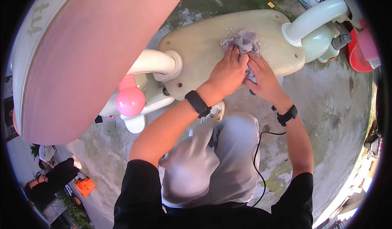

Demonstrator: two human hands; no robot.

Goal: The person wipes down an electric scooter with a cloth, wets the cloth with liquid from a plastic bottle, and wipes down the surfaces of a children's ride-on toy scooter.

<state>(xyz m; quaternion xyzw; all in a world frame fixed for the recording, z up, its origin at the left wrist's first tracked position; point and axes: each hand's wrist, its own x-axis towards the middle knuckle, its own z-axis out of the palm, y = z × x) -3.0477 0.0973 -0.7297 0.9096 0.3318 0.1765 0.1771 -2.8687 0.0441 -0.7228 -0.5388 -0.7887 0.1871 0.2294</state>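
Note:
A crumpled greyish-lilac cloth point(247, 41) lies bunched on a cream, oblong footboard point(196, 41) with small raised dots. My left hand point(229, 73) presses down on the cloth's near side with its fingers bent over it. Beside it, my right hand point(264, 80) also grips the cloth, and its fingers touch my left hand. Part of the cloth shows between the two hands; the rest is hidden under them. Each wrist wears a black strap. A white curved tube point(322, 16) rises from the footboard's right end, and another white tube point(153, 62) from its left end.
A large pink seat point(94, 53) fills the upper left, with a pink ball-shaped part point(130, 101) below. A red basin point(359, 53) stands at the right. A black cable point(256, 163) hangs by my right knee. Another person point(51, 182) is at the lower left, near an orange bag point(84, 186).

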